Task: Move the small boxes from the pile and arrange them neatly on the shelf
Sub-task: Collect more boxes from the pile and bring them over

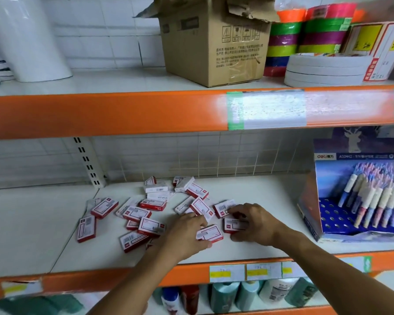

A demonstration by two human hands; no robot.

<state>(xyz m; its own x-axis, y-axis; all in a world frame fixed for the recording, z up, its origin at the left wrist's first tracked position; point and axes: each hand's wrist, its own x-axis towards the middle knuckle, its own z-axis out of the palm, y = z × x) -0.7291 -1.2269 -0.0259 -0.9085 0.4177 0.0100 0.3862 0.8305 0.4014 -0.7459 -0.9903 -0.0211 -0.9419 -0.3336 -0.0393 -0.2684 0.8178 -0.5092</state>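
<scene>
A: Where are your hands?
B: Your left hand (187,233) pinches one box (209,234); your right hand (253,221) curls round another box (233,225).
A: Farther back?
B: The pile (150,208) lies scattered on the shelf (32,223), left of the pen display (359,192).

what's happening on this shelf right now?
A person is sorting small red-and-white staple boxes scattered on the middle shelf. The left hand and right hand both reach into the right side of the pile, each with fingers on a box. Most boxes lie loose and unaligned; no neat row shows yet. A pen display box stands to the right.
</scene>
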